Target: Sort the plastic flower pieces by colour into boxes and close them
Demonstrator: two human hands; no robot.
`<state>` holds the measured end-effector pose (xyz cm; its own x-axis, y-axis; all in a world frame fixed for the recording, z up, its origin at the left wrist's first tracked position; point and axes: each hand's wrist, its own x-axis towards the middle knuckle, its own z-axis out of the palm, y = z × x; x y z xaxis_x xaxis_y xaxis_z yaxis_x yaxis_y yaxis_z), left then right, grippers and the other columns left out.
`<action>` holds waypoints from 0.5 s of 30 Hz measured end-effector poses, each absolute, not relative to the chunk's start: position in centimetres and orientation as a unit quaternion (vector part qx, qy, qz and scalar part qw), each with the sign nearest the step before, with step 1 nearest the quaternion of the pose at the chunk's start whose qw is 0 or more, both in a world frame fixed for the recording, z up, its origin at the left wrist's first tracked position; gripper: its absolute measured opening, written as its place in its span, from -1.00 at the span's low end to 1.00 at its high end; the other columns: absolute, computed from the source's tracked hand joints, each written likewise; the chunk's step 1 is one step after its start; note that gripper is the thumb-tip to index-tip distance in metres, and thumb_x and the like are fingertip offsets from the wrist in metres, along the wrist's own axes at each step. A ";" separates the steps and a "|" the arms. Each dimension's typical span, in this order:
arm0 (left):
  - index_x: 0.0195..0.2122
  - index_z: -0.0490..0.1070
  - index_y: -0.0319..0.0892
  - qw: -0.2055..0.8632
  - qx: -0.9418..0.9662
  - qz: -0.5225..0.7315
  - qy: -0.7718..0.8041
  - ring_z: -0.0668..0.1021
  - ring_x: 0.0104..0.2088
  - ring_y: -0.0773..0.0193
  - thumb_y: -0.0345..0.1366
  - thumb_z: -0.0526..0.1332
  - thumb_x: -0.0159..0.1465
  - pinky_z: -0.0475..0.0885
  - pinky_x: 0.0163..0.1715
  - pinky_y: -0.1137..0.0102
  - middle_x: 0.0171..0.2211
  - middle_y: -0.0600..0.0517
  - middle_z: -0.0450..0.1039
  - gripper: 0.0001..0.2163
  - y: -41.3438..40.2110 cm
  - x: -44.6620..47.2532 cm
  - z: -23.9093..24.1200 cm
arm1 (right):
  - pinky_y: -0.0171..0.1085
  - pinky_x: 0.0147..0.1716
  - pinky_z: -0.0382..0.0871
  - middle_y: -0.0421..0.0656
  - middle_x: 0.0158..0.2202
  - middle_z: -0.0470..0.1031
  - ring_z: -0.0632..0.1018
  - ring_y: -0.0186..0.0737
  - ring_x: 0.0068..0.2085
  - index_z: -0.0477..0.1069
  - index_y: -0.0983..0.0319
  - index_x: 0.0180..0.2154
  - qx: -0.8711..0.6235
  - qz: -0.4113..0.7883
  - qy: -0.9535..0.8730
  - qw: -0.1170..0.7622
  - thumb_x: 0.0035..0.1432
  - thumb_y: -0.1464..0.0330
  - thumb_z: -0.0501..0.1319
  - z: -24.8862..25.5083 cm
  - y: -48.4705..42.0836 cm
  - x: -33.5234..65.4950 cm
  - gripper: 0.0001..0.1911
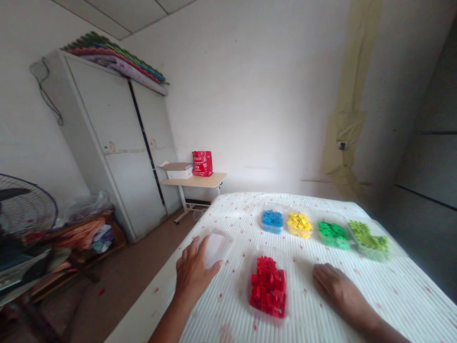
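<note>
My left hand is open, its thumb and fingers spread at the near left side of a clear plastic container with a pale flat piece in it. I cannot tell whether the fingertips touch it. To the right stands a clear box of red plastic building pieces, between my two hands. My right hand rests on the table with its fingers curled together, back upward; no object shows in it, though its underside is hidden.
Beyond stand clear boxes of blue pieces, yellow pieces, green pieces and light green pieces. A ribbed white cloth covers the table. A fan is at far left; a side table holds a red bag.
</note>
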<state>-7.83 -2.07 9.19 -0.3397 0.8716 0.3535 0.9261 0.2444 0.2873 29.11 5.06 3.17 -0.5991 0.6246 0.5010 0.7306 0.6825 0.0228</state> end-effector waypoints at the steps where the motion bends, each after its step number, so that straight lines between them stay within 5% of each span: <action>1: 0.14 0.09 -0.03 0.051 -0.551 -0.196 -0.810 0.11 0.17 -0.04 -0.05 0.17 0.01 0.13 0.04 0.10 0.20 -0.07 0.01 -0.36 -1.4 -8.7 9.0 | -0.31 -0.40 0.27 -0.14 -0.42 0.41 0.42 -0.27 -0.40 0.31 0.20 -0.45 -0.381 -0.114 -0.886 0.237 0.20 0.37 -0.03 3.2 5.0 29.1 -0.77; 7: 0.16 0.07 0.01 -0.014 -0.530 -0.128 -0.838 0.15 0.15 -0.10 0.04 0.15 -0.02 0.16 -0.01 0.06 0.24 -0.08 -0.09 -0.31 0.3 -10.3 5.9 | -0.30 -0.40 0.27 -0.13 -0.42 0.40 0.41 -0.27 -0.39 0.31 0.21 -0.45 -0.384 -0.117 -0.885 0.238 0.20 0.37 -0.03 2.7 5.2 29.3 -0.77; 15: 0.16 0.03 0.06 0.042 -0.512 -0.158 -0.843 0.13 0.16 0.00 -0.03 0.11 0.04 0.02 0.05 0.04 0.26 0.01 -0.14 -0.38 0.1 -9.8 6.0 | -0.29 -0.38 0.29 -0.11 -0.40 0.40 0.41 -0.26 -0.37 0.31 0.23 -0.42 -0.392 -0.120 -0.888 0.210 0.20 0.38 -0.03 2.5 5.3 29.4 -0.79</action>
